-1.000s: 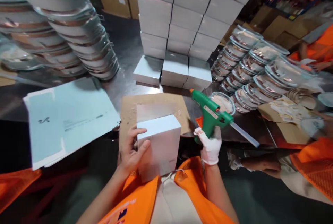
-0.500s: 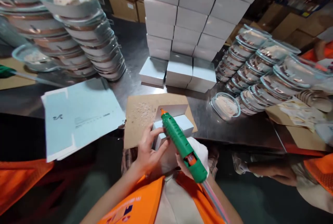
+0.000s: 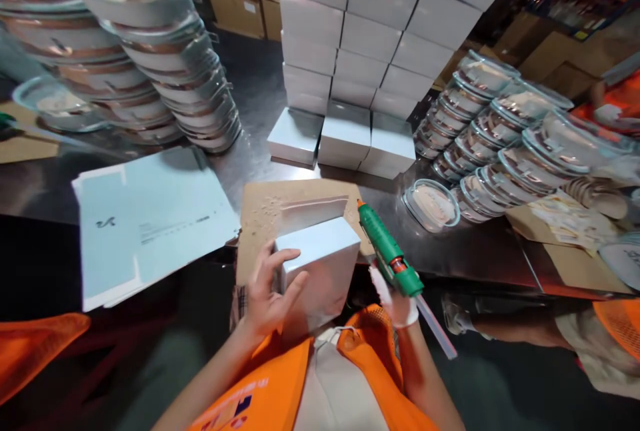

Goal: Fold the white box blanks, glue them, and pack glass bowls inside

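1. Your bare left hand (image 3: 267,287): fingers (image 3: 293,284) wrapped around the small pale-grey cardboard box (image 3: 320,264), held close to your chest above the near edge of the counter (image 3: 250,131).
2. Your white-gloved right hand (image 3: 397,297): fingers closed on the green hot-glue gun (image 3: 387,251), its orange nozzle just beside the box's upper right corner.
3. Brown cardboard sheet (image 3: 265,207): flat on the counter, beyond the box.
4. Stack of flat pale-blue printed box blanks (image 3: 150,217): left of the sheet.
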Available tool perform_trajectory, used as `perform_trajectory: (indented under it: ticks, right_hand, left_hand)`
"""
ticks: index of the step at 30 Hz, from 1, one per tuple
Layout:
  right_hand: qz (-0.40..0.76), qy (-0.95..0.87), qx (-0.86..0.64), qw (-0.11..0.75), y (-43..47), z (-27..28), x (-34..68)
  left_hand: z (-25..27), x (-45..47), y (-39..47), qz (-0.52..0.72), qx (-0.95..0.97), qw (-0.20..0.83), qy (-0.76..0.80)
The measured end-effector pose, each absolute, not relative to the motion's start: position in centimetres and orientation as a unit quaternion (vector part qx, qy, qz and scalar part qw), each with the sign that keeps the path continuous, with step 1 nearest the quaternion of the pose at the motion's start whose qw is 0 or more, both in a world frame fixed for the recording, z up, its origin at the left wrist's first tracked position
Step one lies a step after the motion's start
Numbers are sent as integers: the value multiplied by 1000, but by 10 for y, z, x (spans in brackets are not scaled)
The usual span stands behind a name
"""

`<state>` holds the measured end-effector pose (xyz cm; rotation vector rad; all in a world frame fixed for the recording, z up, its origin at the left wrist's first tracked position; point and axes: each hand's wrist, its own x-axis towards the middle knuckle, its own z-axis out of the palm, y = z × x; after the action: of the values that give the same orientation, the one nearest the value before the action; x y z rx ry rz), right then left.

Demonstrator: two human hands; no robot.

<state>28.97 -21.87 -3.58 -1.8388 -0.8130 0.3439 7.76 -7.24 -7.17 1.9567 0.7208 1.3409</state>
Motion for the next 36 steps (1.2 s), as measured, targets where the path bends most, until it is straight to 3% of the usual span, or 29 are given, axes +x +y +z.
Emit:
perform_trajectory:
  ticks: [8, 15, 20, 24, 27, 32, 36]
  right_hand:
    - [371, -164, -731, 548, -165, -54, 335]
    - [275, -225, -734, 578, -175, -6, 334]
    - [425, -292, -583, 628, -152, 3, 305]
    - [411, -347, -512, 670, -163, -9, 300]
    - [402, -438, -499, 630, -178, -6, 306]
    - [297, -633, -537, 471, -181, 11, 313]
    - [275, -671, -516, 457, -174, 6, 311]
  left_hand:
    - [-64, 77, -64, 542, 699, 377, 273]
    - [-63, 79, -61, 527, 695, 429, 236]
    - [-62, 89, -63, 494, 700, 478, 196]
    - [-69, 95, -61, 526, 629, 536, 199]
    - [-73, 94, -56, 546, 599, 569, 139]
    - [-71, 85, -48, 499, 662, 537, 157]
    - [-64, 83, -49, 494, 680, 517, 164]
